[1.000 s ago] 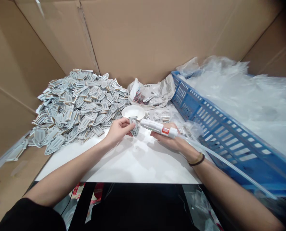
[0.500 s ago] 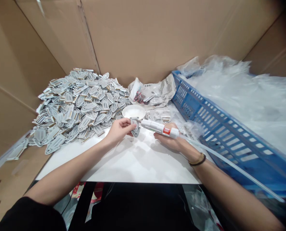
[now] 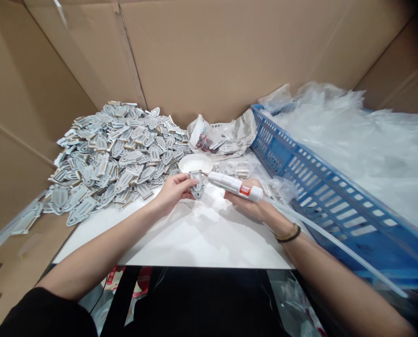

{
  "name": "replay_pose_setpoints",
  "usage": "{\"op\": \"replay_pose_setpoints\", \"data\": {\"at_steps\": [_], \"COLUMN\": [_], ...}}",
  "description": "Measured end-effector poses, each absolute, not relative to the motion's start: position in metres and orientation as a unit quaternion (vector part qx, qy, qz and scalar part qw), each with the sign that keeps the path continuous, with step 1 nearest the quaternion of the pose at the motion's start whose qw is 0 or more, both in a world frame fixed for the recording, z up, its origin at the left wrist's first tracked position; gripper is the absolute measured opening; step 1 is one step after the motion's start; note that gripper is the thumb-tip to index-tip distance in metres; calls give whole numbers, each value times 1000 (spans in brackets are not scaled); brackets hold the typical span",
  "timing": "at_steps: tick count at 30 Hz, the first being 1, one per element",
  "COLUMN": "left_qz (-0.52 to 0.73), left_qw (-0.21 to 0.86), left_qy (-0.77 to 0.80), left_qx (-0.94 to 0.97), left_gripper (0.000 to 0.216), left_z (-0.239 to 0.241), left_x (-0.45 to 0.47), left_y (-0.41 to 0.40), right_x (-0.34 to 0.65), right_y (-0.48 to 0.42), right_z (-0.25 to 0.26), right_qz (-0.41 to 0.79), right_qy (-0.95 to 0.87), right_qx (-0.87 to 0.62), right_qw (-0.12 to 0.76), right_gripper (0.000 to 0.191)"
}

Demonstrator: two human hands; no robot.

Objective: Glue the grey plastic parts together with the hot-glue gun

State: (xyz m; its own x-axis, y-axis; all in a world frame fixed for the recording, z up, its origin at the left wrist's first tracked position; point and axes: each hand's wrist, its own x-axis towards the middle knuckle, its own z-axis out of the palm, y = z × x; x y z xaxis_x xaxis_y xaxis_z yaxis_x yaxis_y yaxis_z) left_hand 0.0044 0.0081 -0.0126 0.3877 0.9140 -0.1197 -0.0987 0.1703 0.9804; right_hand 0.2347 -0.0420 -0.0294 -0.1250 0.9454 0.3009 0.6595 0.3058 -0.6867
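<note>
My left hand (image 3: 175,191) pinches a small flat grey plastic piece (image 3: 197,188) between thumb and fingers, above the white tabletop. The piece is rounded at its lower end. My right hand (image 3: 246,203) is wrapped round a white glue gun (image 3: 232,183) with an orange-red label. Its thin tip points left at the upper edge of the grey piece; whether they touch I cannot tell. A long translucent glue stick (image 3: 335,241) runs out of the gun's back towards the lower right. Just behind the grey piece stands a shallow white dish (image 3: 195,163).
A large heap of similar grey pieces (image 3: 121,154) fills the left back of the table (image 3: 195,243). Crumpled plastic wrapping (image 3: 237,131) lies behind the dish. A blue crate (image 3: 321,187) with clear plastic bags (image 3: 363,135) stands at the right. Cardboard walls (image 3: 230,56) surround the table.
The glue gun's tip has shifted slightly to the right and up along the grey piece. My left fingers have shifted a little on the piece, which is still held.
</note>
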Motion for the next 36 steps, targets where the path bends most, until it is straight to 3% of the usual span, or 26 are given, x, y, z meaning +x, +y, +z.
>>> {"op": "replay_pose_setpoints", "data": {"at_steps": [5, 11, 21, 26, 28, 30, 33, 36], "left_qz": [365, 230, 239, 153, 111, 119, 202, 257], "left_qw": [587, 434, 338, 298, 238, 109, -74, -112], "left_qy": [381, 338, 549, 609, 625, 633, 597, 528], "left_qx": [613, 803, 726, 719, 735, 757, 773, 801], "left_gripper": [26, 23, 19, 17, 12, 7, 21, 32], "left_z": [-12, 1, 42, 67, 75, 79, 76, 64], "left_x": [-2, -11, -59, -74, -71, -64, -46, -22], "left_y": [15, 18, 91, 141, 150, 150, 136, 114], "right_x": [232, 226, 228, 228, 229, 229, 228, 226], "right_y": [-49, -57, -55, -55, -55, -54, -53, -52], "right_z": [-17, 2, -4, -4, -5, -5, -5, -5], "right_qz": [272, 369, 371, 360, 356, 350, 342, 329], "right_qy": [-692, -612, -601, -618, -618, -612, -594, -562], "right_qx": [-554, -558, -566, -554, -557, -565, -573, -592], "right_qw": [375, 422, 425, 426, 425, 428, 449, 474], "right_gripper": [23, 23, 20, 21, 23, 25, 26, 28]}}
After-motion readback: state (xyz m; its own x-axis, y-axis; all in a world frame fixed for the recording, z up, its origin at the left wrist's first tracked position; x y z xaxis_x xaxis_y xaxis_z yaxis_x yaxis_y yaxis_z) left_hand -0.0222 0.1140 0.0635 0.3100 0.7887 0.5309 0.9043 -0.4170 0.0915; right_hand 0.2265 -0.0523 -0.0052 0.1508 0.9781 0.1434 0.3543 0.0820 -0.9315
